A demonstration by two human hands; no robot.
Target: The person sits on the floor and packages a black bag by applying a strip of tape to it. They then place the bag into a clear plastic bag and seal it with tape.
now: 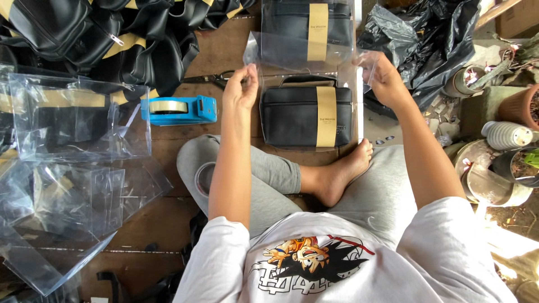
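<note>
A black pouch with a tan paper band [306, 116] lies on the wooden floor inside a clear plastic bag [303, 56]. My left hand [241, 87] pinches the bag's open flap at its left corner. My right hand [382, 76] grips the flap's right corner, so the flap is stretched between both hands above the pouch. A second bagged black pouch [307, 25] lies just beyond it. My bare foot [339, 174] rests right below the pouch.
A blue tape dispenser [179, 109] sits left of my left hand, with scissors [210, 78] behind it. A pile of black pouches [101, 39] fills the top left. Clear empty bags [73, 168] spread on the left. Black plastic sacks [426, 39] and pots [505, 163] crowd the right.
</note>
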